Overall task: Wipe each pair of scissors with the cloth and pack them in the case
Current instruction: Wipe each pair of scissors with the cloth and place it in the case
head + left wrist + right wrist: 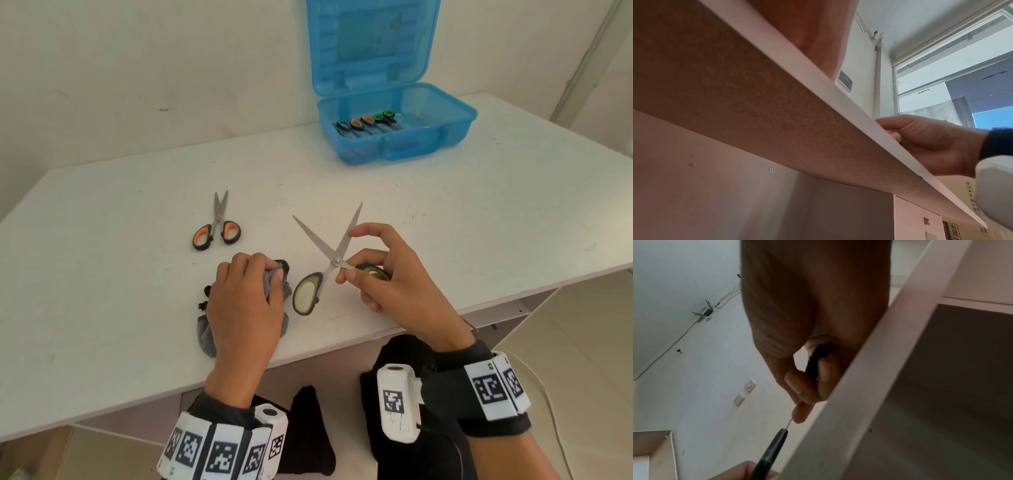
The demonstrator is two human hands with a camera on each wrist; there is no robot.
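Observation:
A pair of green-handled scissors (306, 295) is held over the white table (479, 222) with its blades spread wide. My right hand (349, 263) pinches its right handle loop, and the index finger touches one blade; the left loop hangs free. In the right wrist view the fingers (807, 386) curl round the dark handle (815, 363). Just to the left, my left hand (270, 277) grips a bunched grey cloth (205, 337) on the table, apart from the blades. An orange-handled pair (215, 233) lies flat behind it. The open blue case (394, 150) holds several scissors.
The case stands at the back right with its lid upright against the wall. My hands work close to the table's front edge (838, 104), which hides most of the tabletop in both wrist views. A shelf sits below the table.

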